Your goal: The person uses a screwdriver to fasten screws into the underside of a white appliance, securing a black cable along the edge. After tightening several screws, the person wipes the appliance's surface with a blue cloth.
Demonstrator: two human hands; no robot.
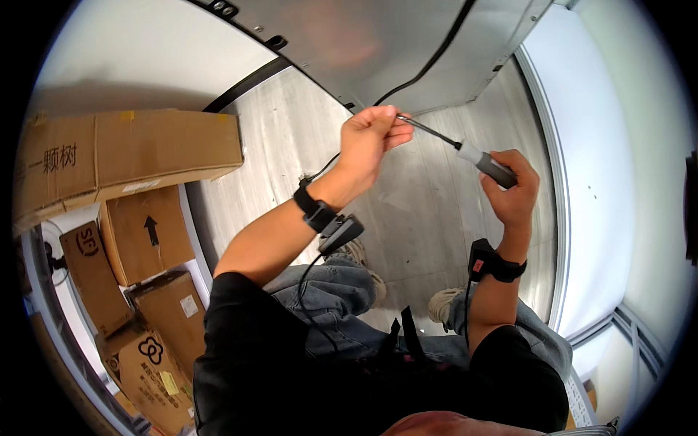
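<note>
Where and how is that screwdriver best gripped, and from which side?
Probably by its thick grey-and-white handle, from the right, as the right hand does: the handle slants down to the right in the picture, while the slim shaft runs up-left to the left hand.

I get bright, even light on the left hand (367, 145) and right hand (515, 185), both fairly sharp. Beyond them, the metal panel (392, 54) returns a hazy pinkish reflection. Right of the right hand, a pale panel (592, 167) looks nearly washed out. Left of the left hand, soft shadow dims the white wall (167, 43). Outermost edges bow into blackness.
</note>
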